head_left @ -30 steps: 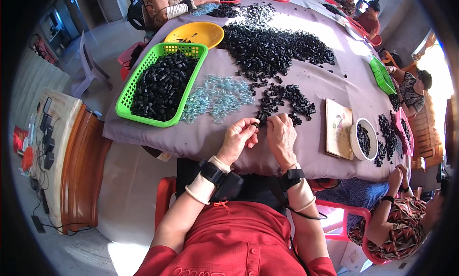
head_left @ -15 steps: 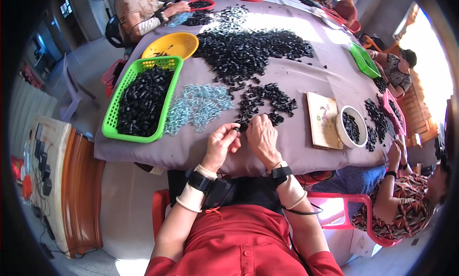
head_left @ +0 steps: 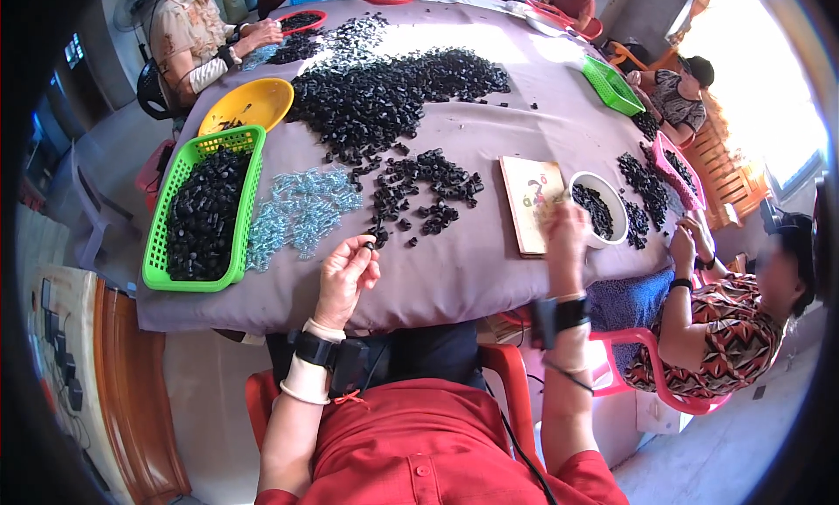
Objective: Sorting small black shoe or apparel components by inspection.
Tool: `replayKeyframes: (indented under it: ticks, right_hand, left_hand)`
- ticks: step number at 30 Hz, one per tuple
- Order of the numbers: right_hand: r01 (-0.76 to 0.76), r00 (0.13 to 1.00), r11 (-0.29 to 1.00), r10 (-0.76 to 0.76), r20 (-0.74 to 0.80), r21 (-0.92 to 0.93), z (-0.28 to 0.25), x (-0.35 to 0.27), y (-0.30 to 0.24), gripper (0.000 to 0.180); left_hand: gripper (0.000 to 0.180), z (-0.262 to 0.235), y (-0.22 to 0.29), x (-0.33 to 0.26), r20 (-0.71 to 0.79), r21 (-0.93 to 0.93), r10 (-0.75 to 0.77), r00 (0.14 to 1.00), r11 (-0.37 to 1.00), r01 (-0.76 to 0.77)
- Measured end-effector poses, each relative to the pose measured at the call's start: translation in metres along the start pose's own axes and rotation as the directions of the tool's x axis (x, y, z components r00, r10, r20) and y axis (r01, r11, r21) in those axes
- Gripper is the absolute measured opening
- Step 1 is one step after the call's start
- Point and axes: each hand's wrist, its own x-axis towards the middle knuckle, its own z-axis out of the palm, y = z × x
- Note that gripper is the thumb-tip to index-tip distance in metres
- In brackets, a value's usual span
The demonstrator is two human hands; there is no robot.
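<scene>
My left hand (head_left: 346, 279) is closed in a pinch on a small black plastic piece (head_left: 370, 245), just above the table's near part. Beyond it lies a loose cluster of similar black pieces (head_left: 441, 174). A spread of translucent pale-blue pieces (head_left: 301, 209) lies to its left. My right hand (head_left: 568, 234), smeared by motion, is at the left rim of a white round bowl (head_left: 619, 209) holding black pieces. It overlaps the edge of a thin book (head_left: 524, 209) beside the bowl. Whether its fingers hold anything cannot be made out.
A green basket (head_left: 254, 186) full of black pieces stands at left, with a yellow bowl (head_left: 278, 103) behind it. A large heap of black pieces (head_left: 367, 103) covers the mid-table. Co-workers sit along both sides; a person in a patterned top (head_left: 738, 339) is nearest, at right.
My right hand has left the near black pieces and moved right to the white bowl. My left hand still pinches a black piece. The whole view has shifted, with table things now further left.
</scene>
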Motion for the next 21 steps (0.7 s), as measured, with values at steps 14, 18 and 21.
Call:
replayKeyframes:
  ticks: [14, 18, 21]
  right_hand:
    - [0.137, 0.840, 0.848, 0.175, 0.513, -0.513, 0.099, -0.093, 0.026, 0.007]
    - [0.580, 0.735, 0.575, -0.063, 0.675, -0.577, 0.119, -0.111, 0.043, 0.014]
    - [0.678, 0.704, 0.360, -0.068, 0.707, -0.641, 0.124, -0.118, 0.053, 0.014]
  left_hand:
    - [0.019, -0.004, -0.003, -0.002, 0.021, -0.067, 0.012, 1.000, 0.998, -0.011]
    - [0.021, -0.001, -0.002, -0.001, 0.026, -0.041, -0.008, 1.000, 0.999, 0.009]
    - [0.021, -0.001, -0.001, -0.001, 0.028, -0.032, -0.010, 1.000, 0.999, 0.011]
